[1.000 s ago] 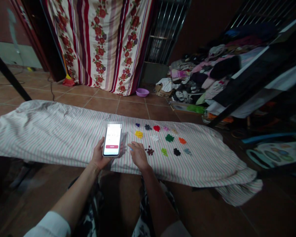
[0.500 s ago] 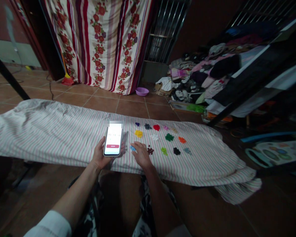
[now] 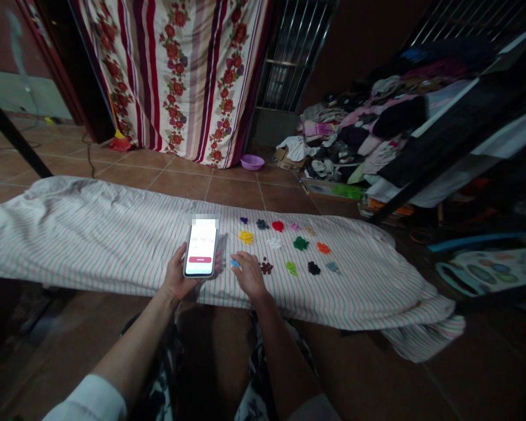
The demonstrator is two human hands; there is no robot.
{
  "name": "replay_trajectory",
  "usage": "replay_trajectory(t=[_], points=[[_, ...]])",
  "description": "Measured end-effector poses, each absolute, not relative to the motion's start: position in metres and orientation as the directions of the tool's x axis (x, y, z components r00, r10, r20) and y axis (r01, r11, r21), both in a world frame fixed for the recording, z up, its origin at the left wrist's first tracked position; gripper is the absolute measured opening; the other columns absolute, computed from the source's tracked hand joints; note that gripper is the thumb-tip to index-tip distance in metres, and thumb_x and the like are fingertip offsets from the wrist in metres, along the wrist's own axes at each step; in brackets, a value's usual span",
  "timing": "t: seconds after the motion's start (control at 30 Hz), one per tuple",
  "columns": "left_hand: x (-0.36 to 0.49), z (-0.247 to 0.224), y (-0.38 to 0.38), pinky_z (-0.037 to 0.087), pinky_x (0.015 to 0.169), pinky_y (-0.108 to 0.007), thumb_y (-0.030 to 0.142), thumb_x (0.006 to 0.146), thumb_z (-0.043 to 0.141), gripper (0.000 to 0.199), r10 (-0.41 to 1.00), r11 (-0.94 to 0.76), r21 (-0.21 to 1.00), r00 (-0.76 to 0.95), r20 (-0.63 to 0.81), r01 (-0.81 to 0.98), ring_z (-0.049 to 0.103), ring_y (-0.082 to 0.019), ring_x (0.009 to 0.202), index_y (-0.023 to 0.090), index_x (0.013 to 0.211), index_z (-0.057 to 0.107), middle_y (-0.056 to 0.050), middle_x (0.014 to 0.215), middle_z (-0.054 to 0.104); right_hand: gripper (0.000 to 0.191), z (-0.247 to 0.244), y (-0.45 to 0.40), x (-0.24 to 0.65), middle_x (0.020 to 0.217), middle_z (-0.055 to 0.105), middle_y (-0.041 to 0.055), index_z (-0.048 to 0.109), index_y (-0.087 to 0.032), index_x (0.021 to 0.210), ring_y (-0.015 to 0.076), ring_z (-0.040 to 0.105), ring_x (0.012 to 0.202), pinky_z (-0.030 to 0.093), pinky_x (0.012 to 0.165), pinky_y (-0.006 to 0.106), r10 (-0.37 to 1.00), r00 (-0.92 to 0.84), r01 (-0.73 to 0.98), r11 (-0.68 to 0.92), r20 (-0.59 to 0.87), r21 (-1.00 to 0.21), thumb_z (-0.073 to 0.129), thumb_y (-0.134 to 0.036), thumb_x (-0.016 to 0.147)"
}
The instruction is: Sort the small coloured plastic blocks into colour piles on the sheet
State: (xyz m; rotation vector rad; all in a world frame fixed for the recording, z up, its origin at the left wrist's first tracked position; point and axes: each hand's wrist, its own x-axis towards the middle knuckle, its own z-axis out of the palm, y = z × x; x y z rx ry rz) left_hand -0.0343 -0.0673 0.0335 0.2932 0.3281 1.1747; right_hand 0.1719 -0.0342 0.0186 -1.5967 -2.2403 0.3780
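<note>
while the left hand (image 3: 178, 275) clasps the phone (image 3: 200, 248), blue pieces (image 3: 234, 262) lie just left of the right hand (image 3: 248, 273), fingers half-curled, hold unclear.

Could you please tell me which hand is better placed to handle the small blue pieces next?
Probably the right hand: its fingers are at the blue pieces, though contact is hard to confirm, while the left hand is occupied holding the phone.

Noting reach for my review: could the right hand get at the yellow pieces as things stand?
Probably yes: the yellow pieces lie just beyond the right hand, with only striped cloth showing between; the smartphone in the left hand is off to one side.
</note>
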Motion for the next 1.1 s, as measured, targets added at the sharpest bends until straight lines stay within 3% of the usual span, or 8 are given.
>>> replay_trajectory(t=[0.37, 1.1], points=[[-0.0352, 0.0314, -0.0672, 0.037, 0.100, -0.053, 0.048, 0.090, 0.043, 0.072, 0.933, 0.351, 0.400, 0.350, -0.077, -0.847, 0.057, -0.036, 0.115, 0.008, 0.146, 0.021, -0.024, 0.121, 0.061, 0.036, 0.0179, -0.0333, 0.1729, 0.123, 0.060, 0.0079, 0.063, -0.019, 0.120, 0.0242, 0.050, 0.112, 0.038, 0.099, 0.037, 0.947, -0.260, 0.826, 0.320, 0.190, -0.465, 0.056, -0.020, 0.084], [-0.0348, 0.0314, -0.0665, 0.037, 0.101, -0.052, 0.049, 0.090, 0.040, 0.068, 0.918, 0.383, 0.391, 0.391, -0.064, -0.837, 0.060, -0.034, 0.111, 0.009, 0.144, 0.026, -0.023, 0.119, 0.063, 0.032, 0.0165, -0.0320, 0.1690, 0.123, 0.061, 0.0061, 0.065, -0.021, 0.115, 0.0212, 0.049, 0.115, 0.038, 0.098, 0.033, 0.933, -0.327, 0.830, 0.360, 0.151, -0.426, 0.054, -0.015, 0.085]])
